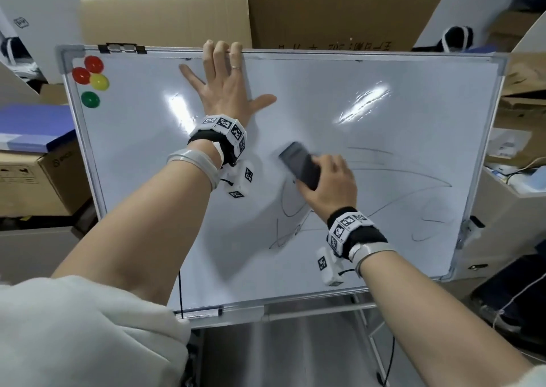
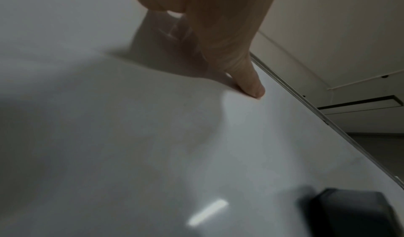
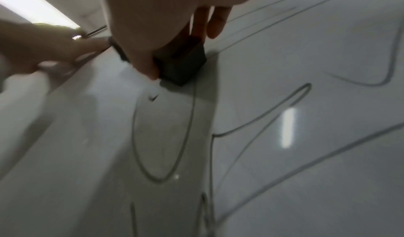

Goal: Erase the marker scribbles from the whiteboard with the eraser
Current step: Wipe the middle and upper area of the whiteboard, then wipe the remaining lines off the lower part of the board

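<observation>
While the left hand [image 1: 227, 88] lies flat against the upper middle of the whiteboard [image 1: 147, 156], its fingers are straight and spread, three fingertips hooked over the far top rim and the thumb stretched out to the right. From the left wrist view, one finger [image 2: 247, 78] presses its tip on the white surface close to the frame edge. To the right and nearer, the right hand [image 1: 328, 183] grips the dark eraser [image 1: 301, 162], thumb on one side and fingers curled round the other, with the eraser's face held against the board near its centre. Thin marker scribbles [image 1: 399, 177] loop across the board's right and lower middle, starting just beside the eraser; the left part shows no lines. Two red, one yellow and one green magnets [image 1: 90, 81] cluster in the far left corner. Behind the board stands a large cardboard box [image 1: 325, 17].
</observation>
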Available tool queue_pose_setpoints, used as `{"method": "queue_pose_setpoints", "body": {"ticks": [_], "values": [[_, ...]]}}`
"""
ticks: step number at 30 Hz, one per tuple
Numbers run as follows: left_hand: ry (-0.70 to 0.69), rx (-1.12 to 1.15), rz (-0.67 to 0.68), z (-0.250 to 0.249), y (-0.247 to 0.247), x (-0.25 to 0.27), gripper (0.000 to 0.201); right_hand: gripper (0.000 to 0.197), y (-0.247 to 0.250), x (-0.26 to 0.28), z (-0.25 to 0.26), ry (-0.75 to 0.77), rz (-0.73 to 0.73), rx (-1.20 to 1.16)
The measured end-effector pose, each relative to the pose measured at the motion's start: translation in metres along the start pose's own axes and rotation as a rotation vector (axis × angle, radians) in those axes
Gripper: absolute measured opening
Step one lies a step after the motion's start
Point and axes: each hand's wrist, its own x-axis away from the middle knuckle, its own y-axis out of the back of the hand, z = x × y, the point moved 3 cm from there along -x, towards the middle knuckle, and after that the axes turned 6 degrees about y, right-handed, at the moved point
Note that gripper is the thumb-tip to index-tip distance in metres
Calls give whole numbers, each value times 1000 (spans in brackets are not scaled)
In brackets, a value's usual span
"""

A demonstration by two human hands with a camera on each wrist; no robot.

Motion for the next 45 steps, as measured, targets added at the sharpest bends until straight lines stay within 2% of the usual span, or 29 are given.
{"method": "queue_pose_setpoints", "body": {"ticks": [3, 5, 7, 11, 12, 14, 17, 18, 22, 24, 28, 33, 37, 39, 42, 45], "values": [[0, 0, 2, -8, 0, 3, 109, 55, 18, -6, -32, -337, -188, -58], [-3, -8, 10, -10, -1, 4, 109, 55, 19, -4, -37, -393, -226, -53], [-8, -18, 15, -9, -2, 2, 109, 54, 10, 2, -25, -308, -186, -92], [-3, -9, 7, -1, -4, -1, 110, 52, -19, 12, 20, 65, 77, -142], [-1, -8, 2, 0, -4, -1, 110, 52, -19, 9, 23, 123, 100, -118], [-2, -10, -5, 0, -5, 1, 111, 52, -12, 0, 16, 92, 47, -94], [1, -17, -3, -4, -5, 4, 112, 53, 6, -6, -10, -186, -134, -160], [1, -16, 4, -6, -5, 4, 112, 53, 7, -5, -11, -192, -141, -157], [17, 0, 22, -3, -3, 2, 111, 52, -11, 6, 12, 133, 102, -42], [13, 3, 32, -1, -1, 1, 111, 52, -14, 6, 15, 149, 149, -11], [13, 36, 48, -3, 1, 4, 104, 50, -10, 5, 14, 156, 139, -8], [-2, 92, 17, -1, -26, 70, 80, 50, -6, 10, 8, 164, 133, -71], [168, 149, -114, 12, -34, 137, 58, 49, -3, 15, 5, 187, 95, -84], [322, 196, -139, 25, -37, 168, 52, 50, -4, 19, 4, 178, 80, -100], [649, 207, 5, 48, -52, 229, 60, 51, -8, 24, -1, 168, 88, -125], [804, 236, 188, 57, -66, 289, 66, 51, -13, 29, -6, 195, 114, -136]]}}
